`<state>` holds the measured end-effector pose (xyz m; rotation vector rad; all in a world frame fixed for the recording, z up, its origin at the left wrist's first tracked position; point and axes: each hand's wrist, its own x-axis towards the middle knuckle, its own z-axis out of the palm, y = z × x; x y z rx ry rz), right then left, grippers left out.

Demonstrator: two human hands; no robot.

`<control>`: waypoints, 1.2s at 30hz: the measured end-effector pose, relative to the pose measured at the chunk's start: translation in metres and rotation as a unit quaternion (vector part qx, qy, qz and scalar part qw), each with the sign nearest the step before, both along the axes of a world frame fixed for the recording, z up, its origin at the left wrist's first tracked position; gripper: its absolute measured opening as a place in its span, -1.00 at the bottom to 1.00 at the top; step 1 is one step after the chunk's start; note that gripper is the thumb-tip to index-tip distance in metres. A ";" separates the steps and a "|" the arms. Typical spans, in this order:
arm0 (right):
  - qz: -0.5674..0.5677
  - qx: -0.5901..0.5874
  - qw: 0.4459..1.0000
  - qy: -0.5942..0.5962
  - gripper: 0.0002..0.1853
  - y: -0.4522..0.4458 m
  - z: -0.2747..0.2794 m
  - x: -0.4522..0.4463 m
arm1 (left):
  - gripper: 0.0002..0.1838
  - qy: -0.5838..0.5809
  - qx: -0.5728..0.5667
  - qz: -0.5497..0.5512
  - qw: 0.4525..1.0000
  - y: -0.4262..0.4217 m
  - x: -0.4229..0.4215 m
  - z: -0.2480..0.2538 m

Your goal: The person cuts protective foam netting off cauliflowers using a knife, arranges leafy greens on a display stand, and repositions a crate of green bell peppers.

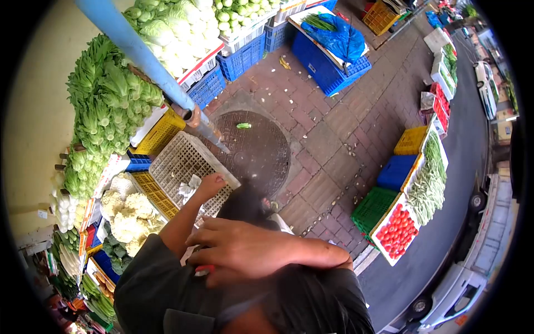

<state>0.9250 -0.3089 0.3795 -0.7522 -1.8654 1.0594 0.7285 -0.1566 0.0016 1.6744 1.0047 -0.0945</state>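
My left hand is over the near side of a white plastic crate. Its fingers look curled in, and whatever they hold, if anything, is hidden. Crumpled white paper or plastic lies in the crate beside this hand. Across my chest reaches my right arm, and my right hand rests against the dark shirt by my left upper arm. Its fingers are bent and somewhat apart. A small red patch shows by its fingertips; I cannot tell what it is.
Leafy greens, cabbages and cauliflower are stacked at left, behind a slanted blue pole. A manhole cover lies ahead. Tomatoes and long beans stand on crates by the road.
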 end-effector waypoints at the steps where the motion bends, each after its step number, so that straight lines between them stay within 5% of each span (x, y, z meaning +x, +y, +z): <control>1: 0.028 -0.008 0.999 0.022 -0.46 0.007 -0.012 0.008 | -0.47 0.005 -0.001 0.003 1.000 0.001 0.013 -0.007; 6: 0.117 -0.133 0.982 0.062 -0.35 0.064 -0.032 0.076 | -0.48 -0.033 -0.056 0.056 0.996 0.025 0.106 -0.013; 8: 0.110 -0.187 0.973 0.074 -0.33 0.093 -0.034 0.112 | -0.55 -0.027 -0.009 0.035 0.999 0.044 0.155 0.022; 10: 0.022 -0.142 0.988 0.061 -0.31 0.128 -0.052 0.156 | -0.55 -0.109 0.080 -0.014 0.991 0.067 0.187 -0.010; 12: -0.052 -0.187 0.978 0.070 -0.33 0.145 -0.063 0.193 | -0.54 -0.129 0.105 -0.090 0.982 0.084 0.217 0.048; 16: -0.162 -0.288 0.940 0.080 -0.38 0.193 -0.078 0.254 | -0.53 -0.168 0.119 0.051 0.977 0.131 0.256 0.052; 20: -0.092 -0.333 0.930 0.129 -0.46 0.260 -0.092 0.291 | -0.58 -0.106 0.058 0.110 0.986 0.171 0.278 0.068; 23: -0.051 -0.324 0.945 0.010 -0.48 0.325 -0.102 0.315 | -0.65 -0.128 0.122 0.184 0.967 0.208 0.285 0.068; 26: 0.002 -0.291 0.954 -0.075 -0.50 0.385 -0.100 0.339 | -0.62 -0.135 0.112 0.383 0.907 0.244 0.291 0.039; 30: 0.079 -0.176 0.971 -0.144 -0.47 0.459 -0.125 0.368 | -0.67 -0.049 0.163 0.499 0.850 0.311 0.285 0.102; 32: 0.089 -0.156 0.970 -0.166 -0.47 0.495 -0.127 0.372 | -0.69 -0.102 0.202 0.577 0.785 0.347 0.262 0.094; 36: 0.101 -0.061 0.979 -0.169 -0.45 0.568 -0.103 0.354 | -0.68 -0.206 0.211 0.717 0.631 0.412 0.243 0.170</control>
